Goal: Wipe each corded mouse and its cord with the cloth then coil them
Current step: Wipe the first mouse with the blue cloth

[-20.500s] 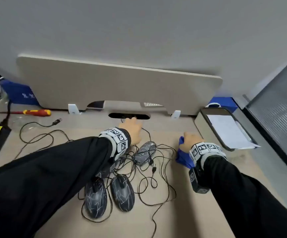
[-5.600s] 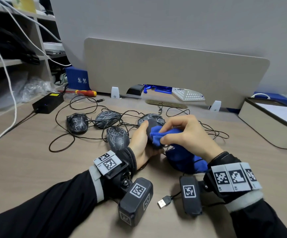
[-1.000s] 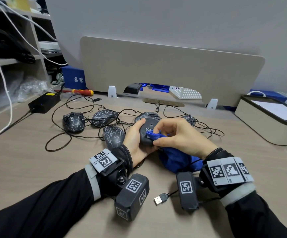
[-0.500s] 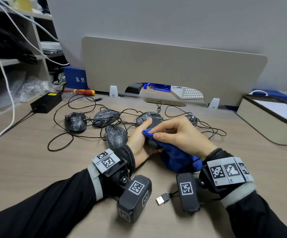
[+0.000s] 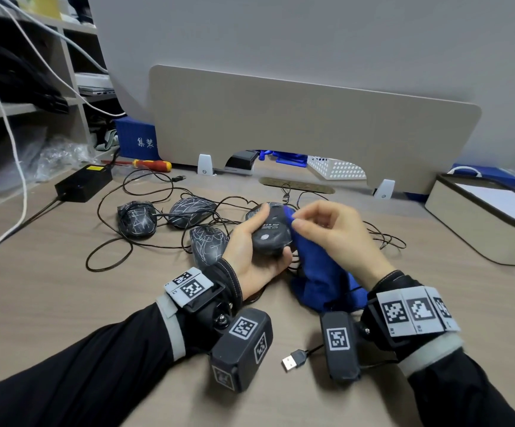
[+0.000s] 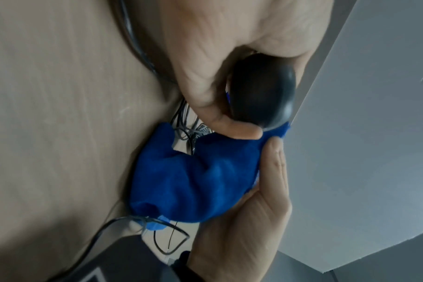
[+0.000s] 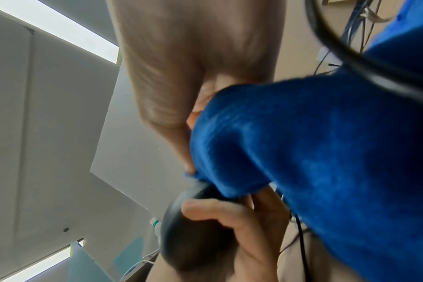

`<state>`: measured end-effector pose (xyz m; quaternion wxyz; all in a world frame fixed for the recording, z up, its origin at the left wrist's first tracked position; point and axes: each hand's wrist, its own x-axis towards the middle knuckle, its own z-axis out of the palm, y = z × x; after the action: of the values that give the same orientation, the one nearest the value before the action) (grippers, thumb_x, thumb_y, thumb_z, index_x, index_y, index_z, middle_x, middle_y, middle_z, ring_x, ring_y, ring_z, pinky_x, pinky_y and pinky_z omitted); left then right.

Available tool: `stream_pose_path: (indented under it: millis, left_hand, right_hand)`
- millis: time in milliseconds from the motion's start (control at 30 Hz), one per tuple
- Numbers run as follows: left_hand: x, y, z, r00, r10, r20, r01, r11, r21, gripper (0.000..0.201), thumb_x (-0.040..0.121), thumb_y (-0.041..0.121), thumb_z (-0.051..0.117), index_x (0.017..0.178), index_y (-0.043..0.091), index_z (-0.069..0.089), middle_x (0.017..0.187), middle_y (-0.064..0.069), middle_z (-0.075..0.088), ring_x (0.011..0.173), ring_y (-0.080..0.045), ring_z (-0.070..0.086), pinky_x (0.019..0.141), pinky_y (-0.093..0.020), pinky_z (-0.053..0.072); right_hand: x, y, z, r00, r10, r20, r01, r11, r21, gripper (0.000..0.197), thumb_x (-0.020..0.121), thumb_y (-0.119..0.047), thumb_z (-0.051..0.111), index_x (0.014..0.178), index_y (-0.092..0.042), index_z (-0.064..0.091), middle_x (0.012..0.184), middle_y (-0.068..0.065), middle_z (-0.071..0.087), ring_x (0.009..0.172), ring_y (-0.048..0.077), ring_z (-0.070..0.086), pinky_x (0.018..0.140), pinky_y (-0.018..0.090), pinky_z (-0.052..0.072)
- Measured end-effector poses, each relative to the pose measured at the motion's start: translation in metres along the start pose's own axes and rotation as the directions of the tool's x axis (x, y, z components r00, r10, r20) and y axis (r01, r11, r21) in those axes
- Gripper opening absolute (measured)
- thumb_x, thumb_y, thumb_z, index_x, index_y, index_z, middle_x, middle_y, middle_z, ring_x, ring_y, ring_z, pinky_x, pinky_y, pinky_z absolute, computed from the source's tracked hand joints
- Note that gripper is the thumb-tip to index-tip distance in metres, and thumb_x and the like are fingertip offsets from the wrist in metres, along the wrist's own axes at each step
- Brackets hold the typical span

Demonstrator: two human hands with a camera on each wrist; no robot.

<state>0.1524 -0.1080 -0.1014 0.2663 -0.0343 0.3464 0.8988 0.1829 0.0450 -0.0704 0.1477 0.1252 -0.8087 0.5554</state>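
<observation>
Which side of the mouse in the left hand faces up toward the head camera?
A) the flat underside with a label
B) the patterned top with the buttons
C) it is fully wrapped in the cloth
A: the mouse in the left hand shows its flat labelled underside, with the blue cloth beside it.

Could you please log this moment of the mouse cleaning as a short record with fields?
left hand: left hand grips the held mouse, underside up
right hand: right hand pinches the blue cloth against the held mouse's edge
cloth: hangs down to the desk
waiting mice: three patterned mice on the desk, cords tangled
USB plug: USB plug lies loose near the wrists
coiling: no cord coiled yet
</observation>
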Motion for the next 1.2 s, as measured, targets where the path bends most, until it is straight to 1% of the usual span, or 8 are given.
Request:
stream_pose_path:
  millis: [133, 333, 500, 567, 700, 800, 967, 1200]
  left_hand:
    - [0.001, 0.000, -0.003, 0.999, -0.042, -0.012, 0.042, 0.999, -0.004, 0.033, 0.095, 0.034, 0.054, 0.082, 0.006, 0.064, 0.073, -0.008, 0.064, 0.055, -0.017, 0.060, 0.041, -0.018, 0.042]
    - [0.000, -0.001, -0.001, 0.996, -0.080, 0.026, 0.080, 0.997, 0.005, 0.025, 0.095, 0.029, 0.051, 0.090, 0.010, 0.066, 0.072, -0.004, 0.063, 0.051, -0.017, 0.058, 0.032, -0.015, 0.030]
    - [0.002, 0.000, -0.006, 0.996, -0.085, 0.032, 0.086, 0.996, -0.035, 0.035, 0.095, 0.030, 0.051, 0.080, 0.002, 0.067, 0.072, -0.013, 0.066, 0.059, -0.025, 0.067, 0.053, -0.026, 0.056]
    - [0.003, 0.000, -0.006, 0.997, -0.078, 0.026, 0.080, 0.994, -0.068, 0.034, 0.096, 0.026, 0.051, 0.083, 0.000, 0.067, 0.078, -0.016, 0.069, 0.068, -0.027, 0.068, 0.062, -0.030, 0.058]
    - [0.009, -0.001, -0.007, 0.997, -0.078, -0.012, 0.077, 0.996, -0.049, 0.020, 0.096, 0.025, 0.049, 0.094, 0.010, 0.062, 0.080, -0.003, 0.060, 0.057, -0.013, 0.058, 0.033, -0.017, 0.037]
    - [0.012, -0.003, -0.009, 0.997, -0.074, -0.018, 0.073, 0.996, -0.052, 0.021, 0.097, 0.026, 0.049, 0.096, 0.010, 0.062, 0.078, -0.003, 0.057, 0.054, -0.012, 0.056, 0.032, -0.018, 0.035]
    - [0.012, -0.006, -0.011, 0.998, -0.054, 0.037, 0.057, 0.994, -0.089, 0.029, 0.097, 0.025, 0.051, 0.091, 0.000, 0.064, 0.084, -0.017, 0.067, 0.068, -0.028, 0.069, 0.058, -0.031, 0.060]
    - [0.013, -0.010, -0.007, 1.000, -0.015, -0.001, 0.015, 1.000, -0.004, 0.029, 0.099, 0.028, 0.050, 0.090, 0.002, 0.061, 0.083, -0.015, 0.064, 0.075, -0.025, 0.065, 0.068, -0.030, 0.057]
  right_hand:
    - [-0.008, -0.010, 0.009, 0.960, -0.010, 0.281, 0.003, 1.000, 0.025, 0.014, 0.087, 0.004, 0.070, 0.083, -0.010, 0.070, 0.068, 0.002, 0.067, 0.065, 0.010, 0.062, 0.067, 0.021, 0.050]
    - [0.001, 0.003, 0.002, 0.998, -0.044, -0.040, 0.042, 0.997, -0.062, 0.022, 0.087, 0.001, 0.072, 0.078, -0.020, 0.069, 0.071, -0.010, 0.067, 0.070, 0.012, 0.057, 0.071, 0.030, 0.047]
    - [-0.010, -0.013, 0.013, 0.945, 0.009, 0.328, 0.016, 0.997, -0.074, 0.017, 0.082, 0.000, 0.077, 0.077, -0.017, 0.074, 0.064, -0.002, 0.063, 0.063, 0.009, 0.053, 0.062, 0.019, 0.044]
    - [-0.009, -0.012, 0.014, 0.963, 0.028, 0.269, -0.014, 0.999, -0.051, 0.019, 0.081, -0.001, 0.078, 0.076, -0.019, 0.075, 0.067, 0.004, 0.067, 0.066, 0.013, 0.056, 0.066, 0.025, 0.046]
    - [-0.005, -0.005, 0.013, 0.998, -0.008, 0.062, 0.011, 0.999, -0.046, 0.017, 0.085, -0.002, 0.075, 0.078, -0.018, 0.073, 0.076, 0.008, 0.073, 0.069, 0.011, 0.061, 0.069, 0.028, 0.050]
    - [-0.004, -0.005, 0.011, 0.998, -0.035, 0.047, 0.038, 0.997, -0.071, 0.016, 0.085, -0.002, 0.075, 0.078, -0.017, 0.072, 0.079, 0.009, 0.074, 0.070, 0.011, 0.063, 0.071, 0.030, 0.052]
    - [-0.008, -0.013, 0.019, 0.966, -0.034, 0.257, 0.064, 0.992, -0.110, 0.017, 0.079, -0.002, 0.080, 0.076, -0.018, 0.077, 0.070, -0.003, 0.073, 0.067, 0.005, 0.061, 0.069, 0.027, 0.050]
    - [-0.009, -0.014, 0.015, 0.968, -0.048, 0.247, 0.088, 0.985, -0.152, 0.007, 0.079, -0.006, 0.081, 0.079, -0.013, 0.080, 0.072, 0.005, 0.074, 0.066, 0.007, 0.060, 0.066, 0.028, 0.049]
